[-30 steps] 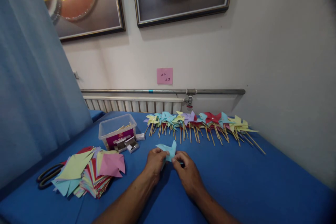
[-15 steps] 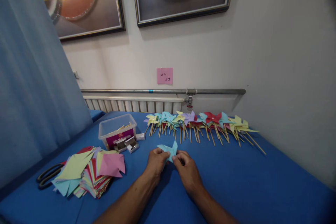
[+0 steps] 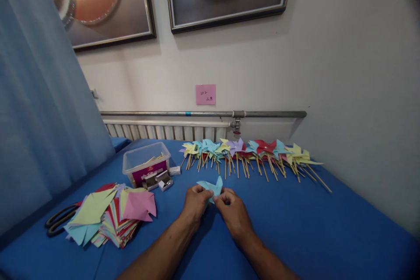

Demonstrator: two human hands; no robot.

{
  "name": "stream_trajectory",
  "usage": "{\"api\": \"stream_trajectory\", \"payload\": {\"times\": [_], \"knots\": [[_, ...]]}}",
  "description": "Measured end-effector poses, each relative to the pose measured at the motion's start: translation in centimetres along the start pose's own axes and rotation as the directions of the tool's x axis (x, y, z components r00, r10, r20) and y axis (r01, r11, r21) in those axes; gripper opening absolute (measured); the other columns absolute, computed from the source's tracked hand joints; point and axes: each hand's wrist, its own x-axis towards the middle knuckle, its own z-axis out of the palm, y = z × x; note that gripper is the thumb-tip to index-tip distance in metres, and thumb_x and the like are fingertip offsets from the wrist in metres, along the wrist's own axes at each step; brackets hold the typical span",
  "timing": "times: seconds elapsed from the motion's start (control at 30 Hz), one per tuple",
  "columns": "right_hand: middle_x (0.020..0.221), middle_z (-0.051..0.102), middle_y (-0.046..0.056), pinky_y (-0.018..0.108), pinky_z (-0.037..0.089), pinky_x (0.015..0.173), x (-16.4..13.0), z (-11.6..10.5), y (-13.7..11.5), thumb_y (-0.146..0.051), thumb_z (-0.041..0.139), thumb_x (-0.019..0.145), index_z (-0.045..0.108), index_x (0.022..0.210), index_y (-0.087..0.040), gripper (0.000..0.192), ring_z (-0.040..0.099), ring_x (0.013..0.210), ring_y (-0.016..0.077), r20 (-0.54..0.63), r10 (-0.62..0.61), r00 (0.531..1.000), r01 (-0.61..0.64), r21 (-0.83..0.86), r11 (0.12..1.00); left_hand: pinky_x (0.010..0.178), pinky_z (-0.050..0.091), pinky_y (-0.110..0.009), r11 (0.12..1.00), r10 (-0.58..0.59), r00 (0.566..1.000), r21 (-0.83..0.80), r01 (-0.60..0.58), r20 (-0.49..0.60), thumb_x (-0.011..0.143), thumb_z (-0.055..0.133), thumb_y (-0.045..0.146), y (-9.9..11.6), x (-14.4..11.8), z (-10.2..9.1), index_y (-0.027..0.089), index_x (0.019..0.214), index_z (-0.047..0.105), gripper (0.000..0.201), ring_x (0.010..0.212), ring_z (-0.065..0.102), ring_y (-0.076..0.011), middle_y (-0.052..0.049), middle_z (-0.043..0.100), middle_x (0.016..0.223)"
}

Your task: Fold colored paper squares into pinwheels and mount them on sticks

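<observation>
Head view shows both hands meeting over the blue cloth-covered table [image 3: 311,227], each pinching a light-blue folded paper pinwheel head [image 3: 210,186]: the left hand [image 3: 194,203] grips its left side, the right hand [image 3: 233,211] its lower right. Behind it lies a row of coloured paper pinwheels on wooden sticks [image 3: 249,153]; a stack of coloured cut paper squares [image 3: 111,216] sits well to the left.

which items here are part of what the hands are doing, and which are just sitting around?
In use:
- light blue paper pinwheel, pinched by left hand and right hand

Lying about:
- stack of coloured cut paper
- scissors, partly under the stack
- clear plastic tub holding sticks
- small boxes
- row of finished pinwheels on sticks
- pink note on the wall
</observation>
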Motion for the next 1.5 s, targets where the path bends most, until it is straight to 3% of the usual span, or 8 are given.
{"api": "stream_trajectory", "payload": {"times": [0.17,0.4,0.53,0.67,1.03,1.33,1.43,1.5], "knots": [[0.105,0.072,0.009,0.036,0.046,0.091,-0.2,-0.2,-0.4,-0.040,0.064,0.077,0.058,0.055,-0.024,0.028,0.065,0.103,0.0277,-0.007,-0.062,0.998,0.061,-0.040,0.997,0.047,0.031,-0.023,1.000,-0.013,1.000,0.005,0.013,0.020,0.054,0.077,0.029,0.1,-0.1,0.1,0.016,0.057,0.059,0.022,0.046,0.043,-0.0088,0.003,0.053,0.048],[0.085,0.068,0.004,0.035,0.048,0.080,0.0,-0.5,0.1,-0.041,0.063,0.079,0.057,0.064,-0.024,0.023,0.064,0.082,0.0233,0.034,-0.078,0.996,0.079,-0.040,0.996,0.050,0.035,-0.023,1.000,0.000,1.000,0.006,0.000,0.023,0.054,0.078,0.028,0.0,0.2,0.0,0.016,0.057,0.058,0.024,0.046,0.044,-0.0082,0.004,0.054,0.049],[0.077,0.069,0.003,0.036,0.051,0.073,0.8,-0.1,1.1,-0.044,0.072,0.068,0.059,0.080,-0.025,0.026,0.066,0.076,0.0243,-0.034,0.080,0.996,-0.073,0.179,0.981,0.046,0.031,-0.023,1.000,0.012,1.000,0.027,-0.013,0.027,0.056,0.079,0.032,-0.2,0.3,-0.2,0.017,0.058,0.057,0.027,0.043,0.042,-0.0083,0.004,0.053,0.047],[0.083,0.073,0.005,0.035,0.052,0.071,1.5,-0.2,1.5,-0.045,0.077,0.064,0.062,0.098,-0.023,0.044,0.069,0.077,0.0246,0.088,0.114,0.989,-0.140,0.393,0.909,0.048,0.034,-0.023,1.000,-0.005,0.993,0.030,0.002,0.118,0.053,0.082,0.033,0.3,-0.2,-0.2,0.016,0.059,0.059,0.030,0.044,0.045,-0.0092,0.002,0.056,0.049],[0.075,0.072,0.002,0.029,0.047,0.060,1.4,-0.5,1.4,-0.040,0.079,0.061,0.063,0.094,-0.021,0.041,0.063,0.065,0.0199,0.117,0.142,0.983,-0.176,0.379,0.909,0.046,0.029,-0.024,0.988,-0.016,0.988,0.157,-0.008,0.156,0.054,0.080,0.036,0.8,-0.3,-0.3,0.017,0.056,0.057,0.030,0.043,0.042,-0.0088,0.002,0.055,0.047],[0.068,0.069,-0.001,0.027,0.044,0.057,1.3,-0.7,1.2,-0.033,0.075,0.059,0.066,0.088,-0.020,0.033,0.059,0.058,0.0171,0.056,0.190,0.980,-0.197,0.406,0.893,0.050,0.030,-0.024,0.999,-0.024,0.982,0.036,0.017,0.190,0.061,0.075,0.043,1.4,0.0,-0.9,0.017,0.058,0.055,0.033,0.045,0.040,-0.0085,0.003,0.050,0.049],[0.067,0.069,-0.001,0.027,0.045,0.057,1.5,-0.8,1.2,-0.034,0.075,0.057,0.067,0.087,-0.020,0.034,0.061,0.059,0.0182,0.034,0.216,0.976,-0.210,0.423,0.882,0.055,0.035,-0.025,0.980,0.047,0.990,0.188,-0.072,0.131,0.070,0.066,0.041,2.2,1.0,-2.1,0.016,0.062,0.058,0.027,0.050,0.046,-0.0106,0.000,0.057,0.057],[0.067,0.069,-0.001,0.028,0.045,0.057,1.6,-1.0,1.2,-0.035,0.075,0.056,0.067,0.087,-0.021,0.035,0.061,0.059,0.0184,-0.001,0.234,0.972,-0.211,0.434,0.876,0.057,0.035,-0.025,0.881,0.140,0.985,0.442,-0.169,0.098,0.077,0.060,0.035,3.0,1.7,-3.3,0.016,0.063,0.059,0.023,0.053,0.049,-0.0115,-0.001,0.058,0.059]]}}
